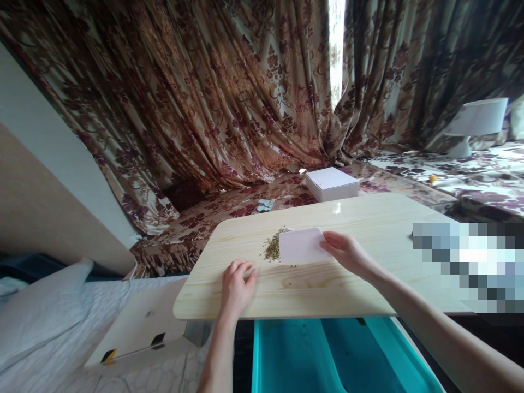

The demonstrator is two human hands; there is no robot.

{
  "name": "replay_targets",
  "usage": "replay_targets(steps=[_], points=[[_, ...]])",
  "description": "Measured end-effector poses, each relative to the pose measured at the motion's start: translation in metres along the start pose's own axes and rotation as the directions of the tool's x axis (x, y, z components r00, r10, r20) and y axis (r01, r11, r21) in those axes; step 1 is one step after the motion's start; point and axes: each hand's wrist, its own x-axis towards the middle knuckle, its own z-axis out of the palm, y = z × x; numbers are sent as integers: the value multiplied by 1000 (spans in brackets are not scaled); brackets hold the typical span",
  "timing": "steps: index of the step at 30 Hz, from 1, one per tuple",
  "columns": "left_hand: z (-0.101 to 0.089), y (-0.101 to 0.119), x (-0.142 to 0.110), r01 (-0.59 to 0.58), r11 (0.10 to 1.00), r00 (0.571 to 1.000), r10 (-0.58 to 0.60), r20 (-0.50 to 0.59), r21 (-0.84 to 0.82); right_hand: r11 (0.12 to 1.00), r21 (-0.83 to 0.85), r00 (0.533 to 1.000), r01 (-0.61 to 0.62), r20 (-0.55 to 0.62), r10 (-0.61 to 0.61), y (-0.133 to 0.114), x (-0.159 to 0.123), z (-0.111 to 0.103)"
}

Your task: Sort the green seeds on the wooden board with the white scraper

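Observation:
A pale pinkish-white flat scraper [302,245] with rounded corners is gripped at its right edge by my right hand [343,251], thumb and fingers closed on it. Its left edge meets a small heap of green and brown seed-like bits [272,246] on the light wooden tabletop [368,234], and part of the heap may be covered by it. A few stray bits lie below the scraper. To the left of the heap, my left hand [238,285] rests on the table near its front edge, holding nothing, fingers loosely bent and thumb apart.
Under the table's front edge sits a turquoise two-compartment tub [286,355]. Behind the table are a white box [332,184] and a small grey-blue cloth [265,205]. A lamp [477,123] stands far right. A pixelated patch hides something at the table's right end.

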Motion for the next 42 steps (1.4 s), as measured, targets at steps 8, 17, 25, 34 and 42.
replay_targets(steps=[8,17,25,34,42], points=[[0,-1,-1,3,1000,1000,-3,12,-3,1000,-15,1000,-8,19,9,3,0,-4],[0,0,-1,3,1000,1000,-3,9,-1,999,-36,1000,-10,19,11,-3,0,-5],[0,0,0,5,1000,1000,-5,11,-1,994,-103,994,-22,-106,11,3,-5,-20],[0,0,0,5,1000,1000,-5,4,-10,1000,-27,1000,3,15,-3,-2,0,-8],[0,1,0,35,999,999,-35,21,-3,999,-19,991,-44,128,46,-10,2,-18]])
